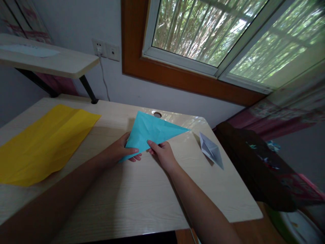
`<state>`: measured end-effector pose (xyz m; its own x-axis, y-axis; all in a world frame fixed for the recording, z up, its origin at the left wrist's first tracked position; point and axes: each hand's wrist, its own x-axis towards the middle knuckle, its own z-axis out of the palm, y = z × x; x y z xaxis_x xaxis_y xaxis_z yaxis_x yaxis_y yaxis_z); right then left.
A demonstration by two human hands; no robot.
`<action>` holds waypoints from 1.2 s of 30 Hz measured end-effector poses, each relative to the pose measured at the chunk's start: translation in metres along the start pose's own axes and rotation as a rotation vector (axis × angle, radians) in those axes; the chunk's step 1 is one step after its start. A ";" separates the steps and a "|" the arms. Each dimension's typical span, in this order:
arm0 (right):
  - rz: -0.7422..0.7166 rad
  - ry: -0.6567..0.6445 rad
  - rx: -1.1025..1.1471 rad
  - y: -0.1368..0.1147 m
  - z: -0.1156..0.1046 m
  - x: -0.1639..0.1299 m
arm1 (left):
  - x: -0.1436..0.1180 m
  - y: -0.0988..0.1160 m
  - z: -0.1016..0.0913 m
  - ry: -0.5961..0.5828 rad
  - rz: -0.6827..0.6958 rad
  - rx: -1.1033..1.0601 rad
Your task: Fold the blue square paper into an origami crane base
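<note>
A sheet of turquoise paper (149,128), folded into a triangle with creases across it, is held up a little over the desk. Its long point reaches to the right. My left hand (124,149) grips the lower left corner, thumb on top and fingers beneath. With thumb and bent fingers, my right hand (162,152) pinches the lower edge near the middle. To the right lies a folded white paper boat (211,150), tilted on the desk. A large yellow sheet of paper (48,142) lies at the left.
The pale wooden desk (147,203) carries a raised shelf (63,62) on black legs at back left, with a white paper (27,50) on it. A cable hole (157,115) sits near the back edge. Behind are a socket (105,49) and a window (215,34); dark furniture (248,162) stands right.
</note>
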<state>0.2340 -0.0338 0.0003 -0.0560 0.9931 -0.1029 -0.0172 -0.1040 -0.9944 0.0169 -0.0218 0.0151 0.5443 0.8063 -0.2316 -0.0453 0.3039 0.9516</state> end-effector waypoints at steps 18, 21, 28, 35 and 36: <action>-0.249 0.319 -0.004 -0.012 -0.065 0.023 | -0.002 0.000 -0.022 -0.066 0.019 0.125; -0.225 0.286 0.032 -0.012 -0.065 0.024 | 0.000 0.001 -0.021 -0.012 0.045 0.131; -0.289 0.263 0.193 -0.016 -0.060 0.025 | 0.004 0.001 -0.025 0.126 0.091 0.180; -0.215 0.265 0.209 -0.016 -0.061 0.025 | 0.005 -0.002 -0.028 0.153 0.120 0.285; -0.214 0.260 0.221 -0.015 -0.061 0.025 | 0.005 -0.002 -0.028 0.154 0.123 0.302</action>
<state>0.2938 -0.0043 0.0111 0.2256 0.9713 0.0751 -0.2169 0.1253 -0.9681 -0.0034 -0.0044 0.0065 0.4165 0.9016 -0.1171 0.1590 0.0546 0.9858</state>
